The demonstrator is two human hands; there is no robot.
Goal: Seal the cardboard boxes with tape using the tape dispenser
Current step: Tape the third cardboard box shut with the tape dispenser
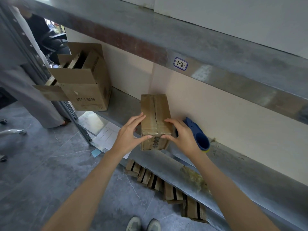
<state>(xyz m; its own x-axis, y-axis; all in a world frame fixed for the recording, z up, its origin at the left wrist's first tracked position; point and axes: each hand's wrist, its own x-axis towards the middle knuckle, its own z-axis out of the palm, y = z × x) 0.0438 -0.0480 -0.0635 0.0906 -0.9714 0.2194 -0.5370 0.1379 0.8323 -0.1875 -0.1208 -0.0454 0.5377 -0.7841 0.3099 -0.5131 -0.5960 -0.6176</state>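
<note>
A small brown cardboard box (154, 112) lies on the metal shelf (236, 162), its top flaps closed along a dark centre seam with clear tape over it. My left hand (129, 135) rests against the box's left side, thumb stretched across the near top edge. My right hand (180, 135) touches the right side, thumb on the same near edge. The fingers of both hands look nearly straight. A blue tape dispenser (199, 136) lies on the shelf just right of my right hand, partly hidden by it.
A larger open cardboard box (86, 85) stands at the shelf's far left. A row of small boxes (166, 185) lies on the floor under the shelf. A person in grey (21, 77) stands at the left. Papers (108, 135) hang off the shelf edge.
</note>
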